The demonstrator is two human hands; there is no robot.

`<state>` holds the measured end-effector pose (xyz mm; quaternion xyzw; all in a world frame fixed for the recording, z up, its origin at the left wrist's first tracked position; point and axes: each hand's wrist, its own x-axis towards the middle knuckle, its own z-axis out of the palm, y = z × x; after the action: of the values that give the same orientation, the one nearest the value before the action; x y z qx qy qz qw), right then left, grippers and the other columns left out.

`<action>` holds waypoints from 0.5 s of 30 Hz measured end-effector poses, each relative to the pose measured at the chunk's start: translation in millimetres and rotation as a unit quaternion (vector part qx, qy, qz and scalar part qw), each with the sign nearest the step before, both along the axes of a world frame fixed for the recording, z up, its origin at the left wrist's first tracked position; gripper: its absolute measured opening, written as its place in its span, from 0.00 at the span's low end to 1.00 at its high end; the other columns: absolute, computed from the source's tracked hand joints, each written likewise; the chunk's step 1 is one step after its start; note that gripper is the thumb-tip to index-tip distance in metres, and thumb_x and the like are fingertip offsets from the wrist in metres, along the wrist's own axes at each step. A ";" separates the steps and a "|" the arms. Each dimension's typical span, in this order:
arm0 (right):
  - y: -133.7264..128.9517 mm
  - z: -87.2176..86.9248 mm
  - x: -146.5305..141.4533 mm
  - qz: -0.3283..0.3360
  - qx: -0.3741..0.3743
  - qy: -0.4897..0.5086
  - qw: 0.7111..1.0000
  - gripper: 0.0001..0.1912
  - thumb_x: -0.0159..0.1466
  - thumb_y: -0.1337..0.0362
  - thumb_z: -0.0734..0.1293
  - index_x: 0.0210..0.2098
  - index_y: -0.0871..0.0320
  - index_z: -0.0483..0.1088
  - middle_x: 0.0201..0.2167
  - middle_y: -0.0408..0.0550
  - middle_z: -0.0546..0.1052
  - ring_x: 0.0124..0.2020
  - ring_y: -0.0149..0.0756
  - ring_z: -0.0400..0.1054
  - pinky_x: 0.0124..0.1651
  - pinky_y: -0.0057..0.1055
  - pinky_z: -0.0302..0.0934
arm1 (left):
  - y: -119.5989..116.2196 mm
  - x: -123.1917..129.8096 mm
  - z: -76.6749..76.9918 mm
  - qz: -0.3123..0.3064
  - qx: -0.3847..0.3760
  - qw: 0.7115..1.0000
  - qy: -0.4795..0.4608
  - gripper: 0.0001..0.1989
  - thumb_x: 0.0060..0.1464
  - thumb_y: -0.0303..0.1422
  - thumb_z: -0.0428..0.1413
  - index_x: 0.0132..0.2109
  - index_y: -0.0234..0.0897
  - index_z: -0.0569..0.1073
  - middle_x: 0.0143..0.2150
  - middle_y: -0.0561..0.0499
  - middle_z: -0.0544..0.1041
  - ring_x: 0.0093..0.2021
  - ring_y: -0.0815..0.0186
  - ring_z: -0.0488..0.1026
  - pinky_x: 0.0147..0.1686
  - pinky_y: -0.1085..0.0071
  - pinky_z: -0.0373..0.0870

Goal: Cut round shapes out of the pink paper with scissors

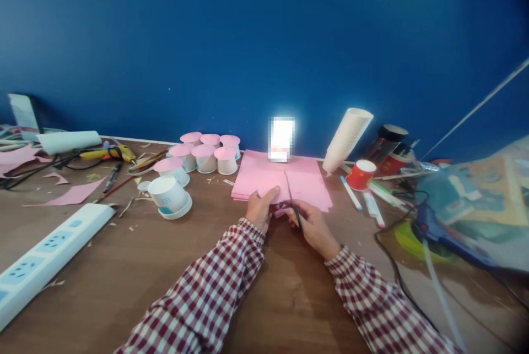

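My left hand (pixel 261 209) pinches a piece of pink paper (pixel 270 182) over a stack of pink sheets (pixel 248 169). In my right hand (pixel 316 228) is a pair of dark-handled scissors (pixel 289 189), its blades pointing away from me beside the held piece. A narrow pink strip (pixel 281 212) hangs between the two hands. Left of the stack stand several paper cups with pink round tops (pixel 204 151). Nearer to me, a white cup (pixel 167 195) without a pink top stands in a shallow white base.
A bright phone (pixel 281 139) stands behind the stack. To the right are leaning stacked cups (pixel 347 136), a red cup (pixel 361 174), markers (pixel 351 193) and a blue glue gun (pixel 450 241). On the left lie a power strip (pixel 49 249), a yellow glue gun (pixel 109 153) and pink scraps (pixel 76 191).
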<state>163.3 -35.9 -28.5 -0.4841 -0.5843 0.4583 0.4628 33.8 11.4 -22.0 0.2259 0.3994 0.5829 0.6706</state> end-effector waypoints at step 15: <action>0.4 -5.0 -0.2 0.006 -0.003 0.014 1.000 0.19 0.60 0.54 0.66 0.45 0.60 0.72 0.22 0.42 0.67 0.23 0.30 0.60 0.26 0.27 0.59 | -1.1 -1.0 0.0 -0.027 0.007 0.999 0.027 0.18 0.33 0.35 0.67 0.30 0.28 0.72 0.17 0.54 0.68 0.14 0.74 0.62 0.13 0.76 0.58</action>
<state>163.1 -35.6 -33.5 -0.4751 -0.5794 0.4696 0.4670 32.7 10.3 -22.0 0.2567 0.4071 0.5611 0.6735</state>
